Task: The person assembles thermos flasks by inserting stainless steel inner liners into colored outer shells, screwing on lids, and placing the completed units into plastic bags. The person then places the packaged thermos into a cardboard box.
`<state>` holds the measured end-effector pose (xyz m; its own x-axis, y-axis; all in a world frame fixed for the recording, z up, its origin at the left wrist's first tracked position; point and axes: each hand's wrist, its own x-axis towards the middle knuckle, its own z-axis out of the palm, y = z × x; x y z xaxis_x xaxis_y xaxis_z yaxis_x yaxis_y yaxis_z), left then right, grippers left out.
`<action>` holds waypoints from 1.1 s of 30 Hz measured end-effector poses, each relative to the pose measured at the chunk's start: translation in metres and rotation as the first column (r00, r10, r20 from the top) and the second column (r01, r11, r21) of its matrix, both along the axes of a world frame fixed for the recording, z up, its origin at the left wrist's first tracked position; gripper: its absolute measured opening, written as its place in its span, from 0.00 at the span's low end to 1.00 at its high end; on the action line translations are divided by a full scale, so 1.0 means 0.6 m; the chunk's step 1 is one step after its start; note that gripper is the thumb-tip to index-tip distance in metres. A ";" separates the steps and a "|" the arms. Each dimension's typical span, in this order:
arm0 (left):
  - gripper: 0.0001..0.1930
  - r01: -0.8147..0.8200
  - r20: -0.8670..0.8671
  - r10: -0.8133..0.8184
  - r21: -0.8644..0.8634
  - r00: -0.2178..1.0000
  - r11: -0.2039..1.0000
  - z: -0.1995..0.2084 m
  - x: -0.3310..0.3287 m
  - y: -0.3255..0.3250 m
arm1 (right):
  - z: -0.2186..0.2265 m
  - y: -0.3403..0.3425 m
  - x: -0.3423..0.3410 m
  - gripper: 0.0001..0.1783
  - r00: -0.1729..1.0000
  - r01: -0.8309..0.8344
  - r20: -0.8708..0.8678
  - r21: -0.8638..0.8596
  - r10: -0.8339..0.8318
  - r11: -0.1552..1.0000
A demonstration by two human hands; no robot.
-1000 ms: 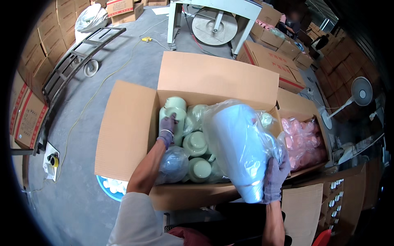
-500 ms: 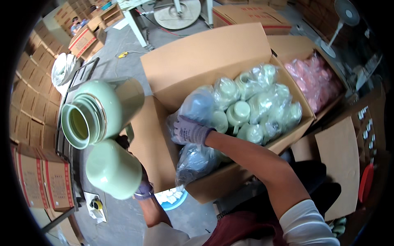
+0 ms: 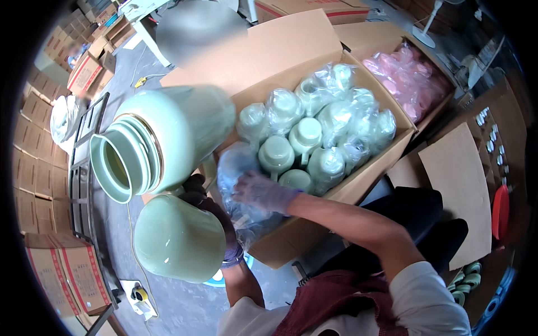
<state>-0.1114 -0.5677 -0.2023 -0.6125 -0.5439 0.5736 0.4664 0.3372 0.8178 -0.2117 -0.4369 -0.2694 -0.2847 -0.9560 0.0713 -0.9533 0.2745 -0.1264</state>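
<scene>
A pale green vacuum flask (image 3: 190,129) lies tilted in the air at the left, its open mouth facing left. My left hand (image 3: 210,201), in a dark glove, is closed around the flask's handle. A pale green dome-shaped lid (image 3: 178,241) is held just below it, by the same hand; its far side and some fingers are hidden. My right hand (image 3: 260,193), in a pale purple glove and smeared by motion, grips a bluish clear plastic bag (image 3: 236,162) at the near left corner of the open carton (image 3: 358,187). Green cups (image 3: 277,154), some bagged, fill the carton.
Behind the carton, another box holds pink bagged items (image 3: 412,78). A cardboard flap (image 3: 457,196) and a red object (image 3: 500,213) are at the right. Stacked cartons (image 3: 67,274) and a dark metal frame (image 3: 84,168) line the left. A fan (image 3: 428,25) stands far right.
My right hand has pulled the plastic bag nearer, uncovering more cups. The flask and lid in my left hand have moved right relative to the room and nearer the carton. The view has shifted.
</scene>
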 end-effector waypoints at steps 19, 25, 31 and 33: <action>0.25 0.913 -0.053 -0.984 0.385 0.168 0.135 -0.017 -0.004 0.603 | 0.263 0.983 0.479 0.36 0.533 0.555 0.839 -0.248 0.110 -0.794; 0.12 0.932 0.143 -0.985 0.360 -0.092 -0.035 0.219 -0.003 0.903 | 0.257 1.017 0.579 0.32 0.512 0.559 0.856 -0.268 0.071 -0.785; 0.11 0.834 0.375 -0.803 0.489 -0.464 -0.253 0.233 0.025 1.278 | 0.276 0.938 0.567 0.17 0.325 0.727 0.812 -0.542 -0.485 -0.421; 0.12 0.745 0.325 -0.748 0.584 -0.578 -0.322 0.229 0.025 1.325 | 0.284 0.947 0.574 0.13 0.385 0.678 0.849 -0.527 -0.363 -0.512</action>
<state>-0.0964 0.2271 -0.0648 -0.2413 0.9662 -0.0903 -0.2900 0.0170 0.9569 0.1327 0.1312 -0.0989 -0.7135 0.6484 0.2655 -0.2597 0.1072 -0.9597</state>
